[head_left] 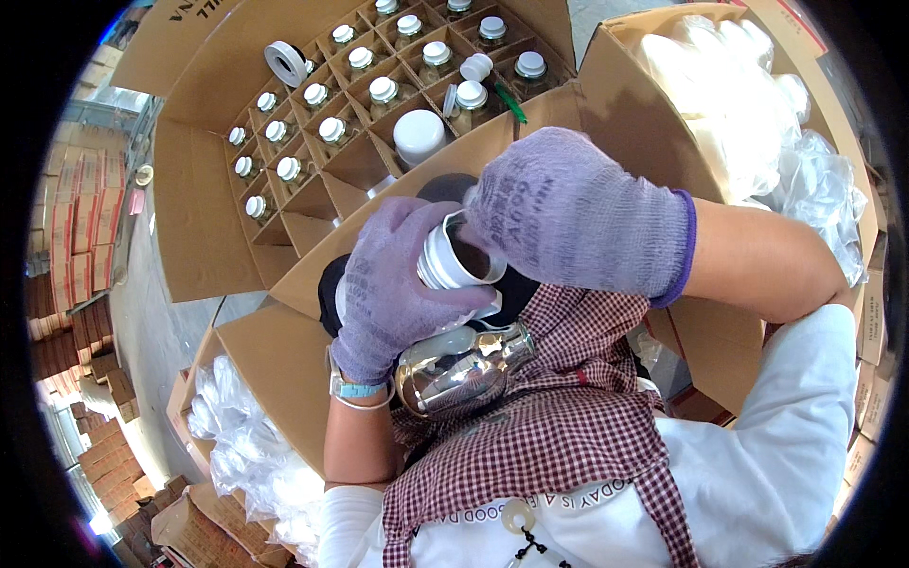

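In my left hand (pixel 388 275), gloved in purple-grey knit, a white threaded plastic collar (pixel 437 263) is gripped, its dark opening facing right. My right hand (pixel 559 213), gloved alike, is closed in a fist against the collar's rim; its fingertips are hidden at the opening. A shiny silver glass flask liner (pixel 464 364) lies on its side on my lap, just below the collar, against the checked apron (pixel 530 426).
Ahead stands a divided carton (pixel 204 208) of several white-capped flasks (pixel 331 130), with a tape roll (pixel 286 62), a round white lid (pixel 418 135) and a green tool (pixel 511 102). Cartons of bagged white parts (pixel 724 104) and clear plastic bags (pixel 251 445) flank me.
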Action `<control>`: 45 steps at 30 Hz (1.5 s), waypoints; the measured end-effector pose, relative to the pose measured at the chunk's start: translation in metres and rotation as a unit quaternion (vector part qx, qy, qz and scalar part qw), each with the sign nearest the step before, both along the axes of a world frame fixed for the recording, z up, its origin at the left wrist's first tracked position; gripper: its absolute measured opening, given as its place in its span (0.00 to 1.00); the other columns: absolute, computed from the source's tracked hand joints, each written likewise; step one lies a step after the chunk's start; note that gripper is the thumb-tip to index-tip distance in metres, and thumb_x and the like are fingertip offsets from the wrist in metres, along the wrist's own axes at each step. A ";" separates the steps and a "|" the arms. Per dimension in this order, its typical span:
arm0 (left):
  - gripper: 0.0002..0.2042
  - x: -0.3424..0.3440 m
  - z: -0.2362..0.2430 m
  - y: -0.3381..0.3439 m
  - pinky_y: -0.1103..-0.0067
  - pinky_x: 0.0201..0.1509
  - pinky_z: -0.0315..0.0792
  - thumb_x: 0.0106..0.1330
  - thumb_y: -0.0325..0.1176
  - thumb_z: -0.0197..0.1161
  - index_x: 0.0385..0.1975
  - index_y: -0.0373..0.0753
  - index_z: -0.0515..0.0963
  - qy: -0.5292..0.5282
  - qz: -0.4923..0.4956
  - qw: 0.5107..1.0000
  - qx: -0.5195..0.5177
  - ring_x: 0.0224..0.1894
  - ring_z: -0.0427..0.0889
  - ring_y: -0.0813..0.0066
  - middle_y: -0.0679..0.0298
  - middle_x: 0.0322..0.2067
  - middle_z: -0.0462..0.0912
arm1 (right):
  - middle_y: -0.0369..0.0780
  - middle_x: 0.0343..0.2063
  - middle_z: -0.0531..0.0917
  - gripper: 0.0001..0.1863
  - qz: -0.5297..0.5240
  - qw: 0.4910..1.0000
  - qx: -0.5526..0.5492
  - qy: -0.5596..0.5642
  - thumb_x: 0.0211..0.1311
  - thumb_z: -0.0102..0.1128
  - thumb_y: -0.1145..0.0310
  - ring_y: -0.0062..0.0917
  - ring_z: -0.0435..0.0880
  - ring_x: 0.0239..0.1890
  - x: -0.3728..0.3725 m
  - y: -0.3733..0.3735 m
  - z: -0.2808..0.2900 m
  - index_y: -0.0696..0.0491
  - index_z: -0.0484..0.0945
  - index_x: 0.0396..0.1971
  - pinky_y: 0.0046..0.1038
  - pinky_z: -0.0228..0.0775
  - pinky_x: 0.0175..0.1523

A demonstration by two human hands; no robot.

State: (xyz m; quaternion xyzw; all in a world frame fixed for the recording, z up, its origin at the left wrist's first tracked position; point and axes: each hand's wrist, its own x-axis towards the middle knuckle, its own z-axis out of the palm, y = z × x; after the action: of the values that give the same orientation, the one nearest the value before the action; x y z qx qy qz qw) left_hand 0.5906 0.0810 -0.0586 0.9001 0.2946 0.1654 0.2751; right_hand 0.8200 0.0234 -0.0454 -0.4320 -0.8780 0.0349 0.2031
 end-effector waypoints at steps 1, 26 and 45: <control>0.41 -0.001 0.001 0.000 0.67 0.53 0.74 0.32 0.50 0.83 0.51 0.37 0.80 0.005 -0.002 1.000 -0.007 0.47 0.80 0.58 0.57 0.44 0.79 | 0.40 0.31 0.85 0.19 -0.011 0.998 -0.039 -0.041 0.70 0.57 0.51 0.31 0.86 0.29 0.000 0.002 0.003 0.52 0.85 0.33 0.34 0.79 0.36; 0.38 -0.002 0.003 -0.001 0.66 0.51 0.76 0.37 0.53 0.83 0.51 0.40 0.81 -0.007 -0.002 1.000 0.006 0.48 0.81 0.56 0.57 0.44 0.79 | 0.40 0.35 0.79 0.16 -0.126 0.989 -0.069 -0.039 0.55 0.67 0.64 0.34 0.85 0.37 -0.009 -0.020 0.001 0.51 0.76 0.42 0.35 0.77 0.40; 0.39 -0.003 -0.001 -0.001 0.66 0.51 0.76 0.37 0.56 0.82 0.50 0.41 0.81 0.005 -0.001 1.000 0.020 0.47 0.82 0.58 0.57 0.45 0.79 | 0.41 0.31 0.84 0.13 -0.096 0.988 -0.104 -0.060 0.59 0.66 0.64 0.33 0.88 0.36 -0.001 -0.010 0.014 0.52 0.81 0.42 0.33 0.82 0.39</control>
State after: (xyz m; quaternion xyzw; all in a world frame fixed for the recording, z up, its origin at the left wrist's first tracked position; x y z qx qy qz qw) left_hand 0.5877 0.0796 -0.0596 0.9066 0.2915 0.1665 0.2557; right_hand 0.8188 0.0130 -0.0316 -0.5348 -0.8345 0.0799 0.1063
